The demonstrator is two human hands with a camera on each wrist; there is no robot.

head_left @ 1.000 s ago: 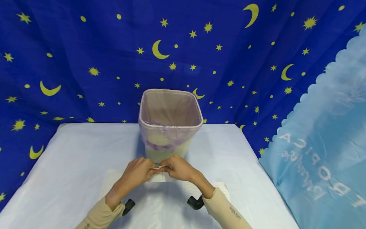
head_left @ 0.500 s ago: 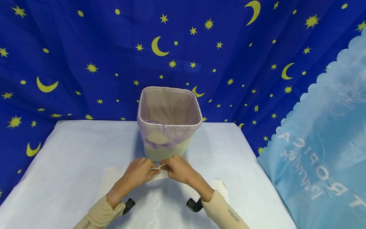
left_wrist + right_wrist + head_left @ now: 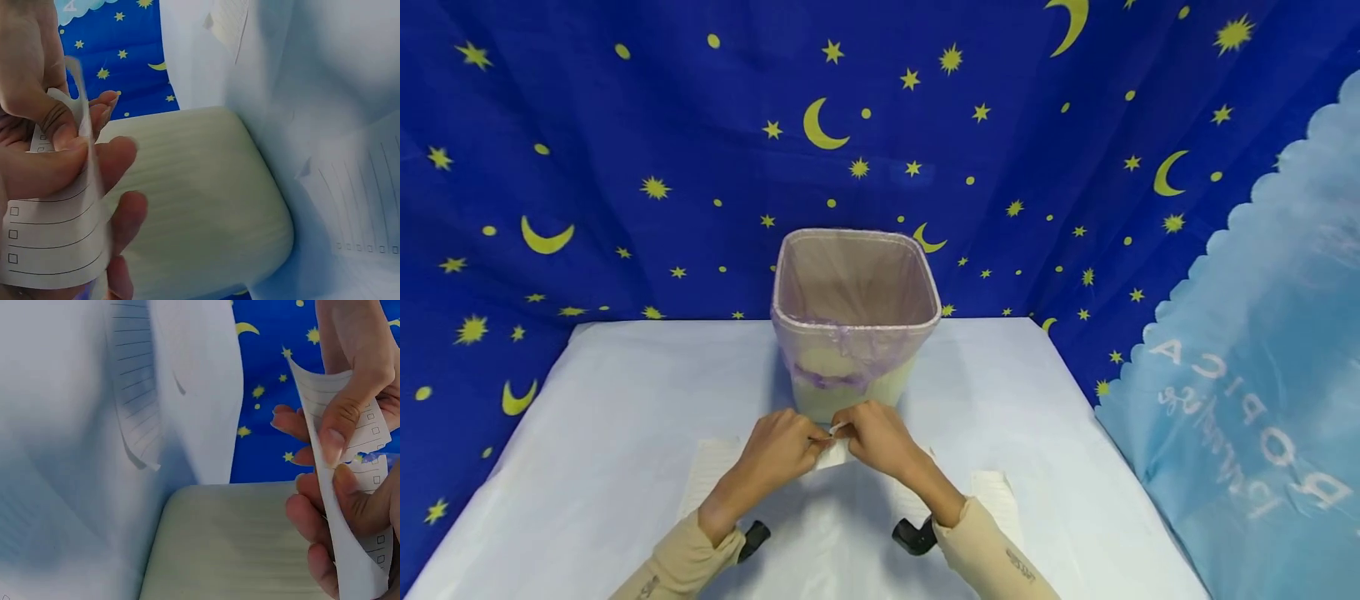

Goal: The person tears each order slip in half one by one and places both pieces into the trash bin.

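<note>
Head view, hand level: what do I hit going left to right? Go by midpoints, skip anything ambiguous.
Left ruled sheet on the table → left hand → held paper pinched by both hands → right hand → right ruled sheet, partly behind the forearm → light-blue drape.

The head view is bright, softly shadowed; wrist views seem dimmer, hazier.

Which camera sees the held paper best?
The right wrist view: the paper shows lines, little boxes and a gap in its edge. Left wrist shows lines and boxes too, but thumbs hide the middle. The head view shows just a white bit.
</note>
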